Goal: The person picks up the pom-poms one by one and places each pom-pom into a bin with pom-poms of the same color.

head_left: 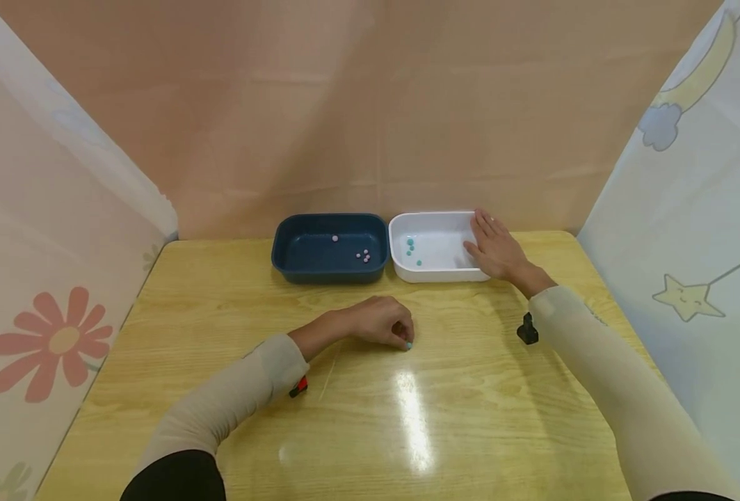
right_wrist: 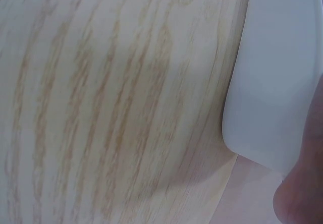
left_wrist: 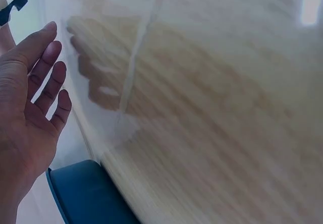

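Note:
My left hand [head_left: 379, 321] is low over the middle of the table and pinches a small turquoise bead [head_left: 409, 346] at its fingertips. In the left wrist view the fingers of that left hand [left_wrist: 38, 88] are bent, and no bead shows there. My right hand [head_left: 498, 249] rests over the right end of the white tray [head_left: 439, 275], its fingers straight and the thumb apart. Several turquoise beads [head_left: 410, 242] lie in this tray's left part. Only an edge of the right hand [right_wrist: 303, 193] shows beside the white tray [right_wrist: 275, 82] in the right wrist view.
Left of the white tray, almost touching it, stands a dark blue tray [head_left: 332, 277] with several pale pink beads [head_left: 366, 257]. Both stand at the back edge of the wooden table [head_left: 470, 403]. Printed cloth [head_left: 689, 229] hangs at the sides.

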{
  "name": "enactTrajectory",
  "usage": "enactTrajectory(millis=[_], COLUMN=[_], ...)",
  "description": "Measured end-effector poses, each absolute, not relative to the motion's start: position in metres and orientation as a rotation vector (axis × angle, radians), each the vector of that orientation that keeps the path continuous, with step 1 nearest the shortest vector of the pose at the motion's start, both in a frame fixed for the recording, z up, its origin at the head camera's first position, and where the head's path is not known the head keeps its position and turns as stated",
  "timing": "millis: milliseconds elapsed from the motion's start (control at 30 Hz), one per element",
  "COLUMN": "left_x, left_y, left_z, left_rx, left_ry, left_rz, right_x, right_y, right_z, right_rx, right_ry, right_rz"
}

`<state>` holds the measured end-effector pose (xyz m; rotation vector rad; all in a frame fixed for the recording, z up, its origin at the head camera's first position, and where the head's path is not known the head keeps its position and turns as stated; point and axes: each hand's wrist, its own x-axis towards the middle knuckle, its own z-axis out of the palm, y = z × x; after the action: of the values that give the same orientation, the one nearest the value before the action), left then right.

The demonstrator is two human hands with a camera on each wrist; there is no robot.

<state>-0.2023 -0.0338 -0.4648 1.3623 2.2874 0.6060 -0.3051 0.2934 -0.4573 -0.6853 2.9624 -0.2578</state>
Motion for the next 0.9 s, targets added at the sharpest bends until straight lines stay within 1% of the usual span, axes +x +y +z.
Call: enactTrajectory(millis=[500,900], left_x=[-0.214,-0.225], left_y=[-0.038,-0.041], left_z=[-0.445,-0.429], left_rx=[1.427,1.407], left_ry=[2.378,2.494], left_rz=[0.732,0.809], right_x=[-0.304,-0.305], right_y=[0.292,0.293], right_z=[-0.453,-0.457], right_rx=[-0.695,-0.69], right_ry=[2.959,2.944], right_rz=[-0.262,-0.234])
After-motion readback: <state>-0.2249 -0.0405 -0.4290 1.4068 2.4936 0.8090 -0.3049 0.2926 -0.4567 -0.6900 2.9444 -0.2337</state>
